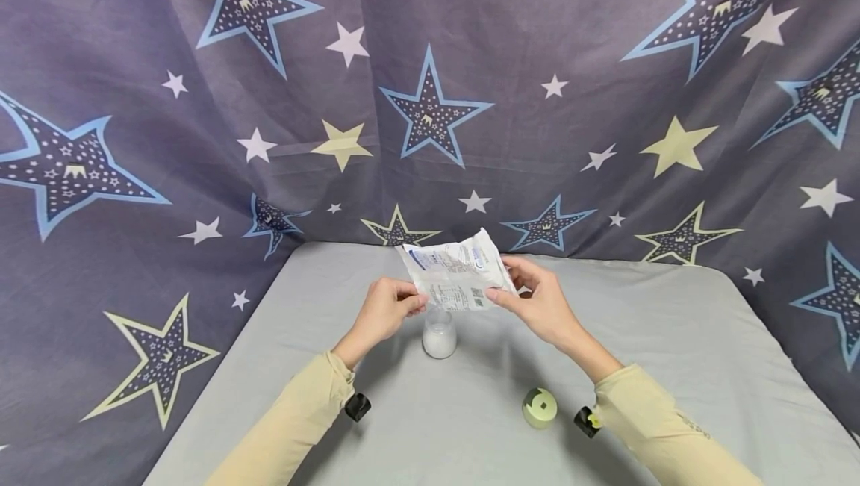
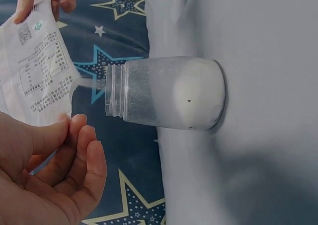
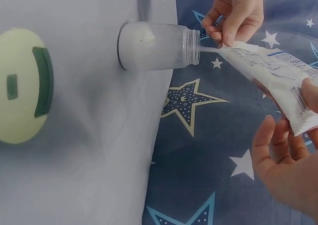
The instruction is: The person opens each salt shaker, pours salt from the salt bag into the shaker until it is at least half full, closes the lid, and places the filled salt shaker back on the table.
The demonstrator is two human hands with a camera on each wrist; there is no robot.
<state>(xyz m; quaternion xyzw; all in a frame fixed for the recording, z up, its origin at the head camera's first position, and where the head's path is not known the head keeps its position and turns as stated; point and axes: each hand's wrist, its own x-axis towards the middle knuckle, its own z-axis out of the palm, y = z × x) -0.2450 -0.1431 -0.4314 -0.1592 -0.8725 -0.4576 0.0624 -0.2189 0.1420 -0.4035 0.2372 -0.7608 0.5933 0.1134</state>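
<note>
We see the left hand [image 1: 388, 309] pinching a white printed bag [image 1: 457, 271] by its lower edge, the right hand [image 1: 540, 303] clamping its other end between thumb and fingers. The bag tilts over an upright clear jar [image 1: 440, 339], part-filled with white powder [image 2: 198, 92], on a grey table [image 1: 437, 441]. Nearer us lies a green lid [image 1: 540, 408]. The wrist views show a white stream [image 2: 93, 83] reaching the jar; the bag hides it overhead.

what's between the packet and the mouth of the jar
A thin pale stream runs from the corner of the packet to the mouth of the jar; both wrist views show it.
</note>
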